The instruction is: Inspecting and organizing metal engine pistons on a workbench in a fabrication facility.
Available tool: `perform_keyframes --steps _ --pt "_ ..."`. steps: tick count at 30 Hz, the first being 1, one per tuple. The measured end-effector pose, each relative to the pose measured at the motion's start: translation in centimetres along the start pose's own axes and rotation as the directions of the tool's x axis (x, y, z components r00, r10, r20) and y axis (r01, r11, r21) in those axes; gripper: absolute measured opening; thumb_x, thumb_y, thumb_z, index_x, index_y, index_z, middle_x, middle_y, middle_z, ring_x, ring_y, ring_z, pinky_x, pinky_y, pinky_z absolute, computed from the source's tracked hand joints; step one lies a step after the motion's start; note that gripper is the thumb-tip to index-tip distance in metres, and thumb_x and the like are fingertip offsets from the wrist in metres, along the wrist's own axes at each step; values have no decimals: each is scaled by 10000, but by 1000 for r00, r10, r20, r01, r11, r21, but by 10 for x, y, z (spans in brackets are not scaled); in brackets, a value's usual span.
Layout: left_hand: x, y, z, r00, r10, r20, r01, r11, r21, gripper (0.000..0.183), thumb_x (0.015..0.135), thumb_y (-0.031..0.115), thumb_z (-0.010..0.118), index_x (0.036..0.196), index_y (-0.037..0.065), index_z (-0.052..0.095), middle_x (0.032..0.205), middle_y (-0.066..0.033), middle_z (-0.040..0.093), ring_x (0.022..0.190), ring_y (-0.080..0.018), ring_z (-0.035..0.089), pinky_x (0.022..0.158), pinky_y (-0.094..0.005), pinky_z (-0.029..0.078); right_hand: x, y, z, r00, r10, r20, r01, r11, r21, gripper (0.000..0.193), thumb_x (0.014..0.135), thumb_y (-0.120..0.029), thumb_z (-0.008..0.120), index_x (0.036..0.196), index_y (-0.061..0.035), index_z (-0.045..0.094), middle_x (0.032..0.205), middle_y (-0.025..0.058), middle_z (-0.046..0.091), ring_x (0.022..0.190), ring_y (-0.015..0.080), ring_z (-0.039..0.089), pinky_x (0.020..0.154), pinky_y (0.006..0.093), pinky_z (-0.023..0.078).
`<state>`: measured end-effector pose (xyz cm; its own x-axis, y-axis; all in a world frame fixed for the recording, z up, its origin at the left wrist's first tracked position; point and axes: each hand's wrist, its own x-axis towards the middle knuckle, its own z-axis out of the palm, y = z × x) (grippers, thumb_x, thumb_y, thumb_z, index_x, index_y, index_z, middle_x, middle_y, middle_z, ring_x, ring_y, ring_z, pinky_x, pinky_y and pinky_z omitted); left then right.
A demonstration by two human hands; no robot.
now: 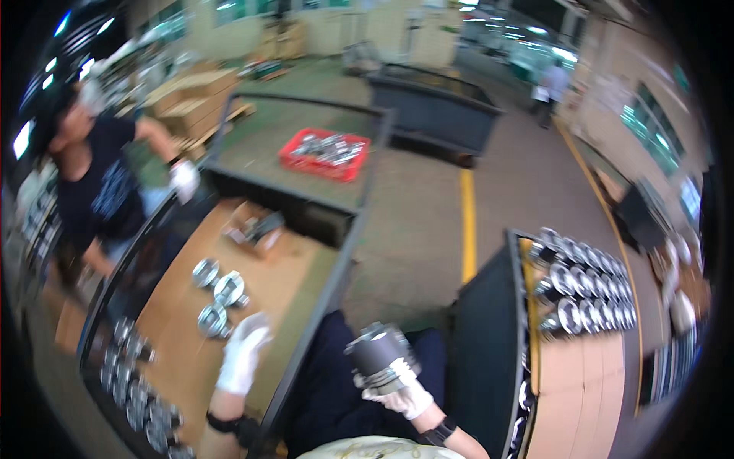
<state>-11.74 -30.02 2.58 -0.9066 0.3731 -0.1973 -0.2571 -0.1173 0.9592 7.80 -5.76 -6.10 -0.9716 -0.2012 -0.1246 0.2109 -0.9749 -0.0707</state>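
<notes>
My right hand (403, 395), in a white glove, holds a grey metal cylinder (378, 356) with shiny ringed ends. It is in front of my body, between the two bins. My left hand (246, 344), also gloved, is over the near side of the left bin (313, 340), its fingers stretched out and slightly blurred, with nothing seen in them. Close to its fingertips, several shiny metal parts (215, 320) with round openings stand on the brown cardboard sheet (183, 287). Whether the left hand touches one I cannot tell.
More metal parts (141, 390) line the left bin's near-left corner; a small box (256, 229) sits farther in. On the right, a dark bin (489, 344) carries rows of parts (585, 283) on cardboard. A co-worker (99, 168) stands left. Beyond are a red crate (325, 153) and another bin (436, 111).
</notes>
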Motion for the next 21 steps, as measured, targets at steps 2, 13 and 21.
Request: perform_keyframes --steps 2,13,21 --pt "2 -3 -15 1000 14 8 -14 999 -34 420 860 162 574 1239 -7 508 1190 -100 563 1097 -206 536 907 -340 452 6 3 7 998 -2 57 3 1000 -16 732 837 -366 668 1363 15 332 1253 242 498 1073 361 576 891 432 525" --pt "24 -18 -21 993 -69 99 84 984 -156 320 917 112 512 1212 -12 515 1142 -96 579 1063 -200 573 919 -337 467 -17 5 34 980 102 -172 -117 990 -76 669 859 -358 637 1368 -42 339 1195 174 534 1077 277 564 903 443 490" --pt "64 -53 -79 954 -258 152 298 870 -393 320 916 171 545 1197 19 545 1114 -92 596 1035 -211 582 878 -360 483 -17 11 12 935 -30 -355 134 953 273 653 930 -435 482 1428 -82 252 1320 226 433 1117 305 522 867 498 496"
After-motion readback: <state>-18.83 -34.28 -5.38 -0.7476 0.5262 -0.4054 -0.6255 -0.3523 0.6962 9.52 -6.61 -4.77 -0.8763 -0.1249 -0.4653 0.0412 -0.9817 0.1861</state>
